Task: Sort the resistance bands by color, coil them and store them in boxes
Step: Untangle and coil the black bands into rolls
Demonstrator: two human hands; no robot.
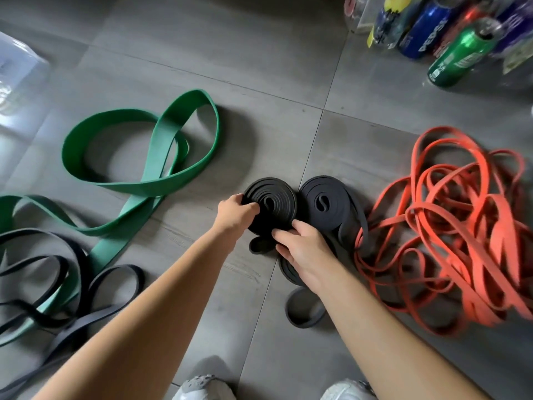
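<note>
Matt black rubber, ridged in tight concentric rings, forms the black coiled band point(271, 207), which lies on dull grey floor tiles point(259, 82) with a faint grain. The green band point(138, 188) and the orange-red bands point(478, 284) show the same smooth, unshiny rubber. Behind them, drink cans point(461, 53) gleam in glossy printed metal, and a clear plastic box point(20, 62) catches the light.
</note>
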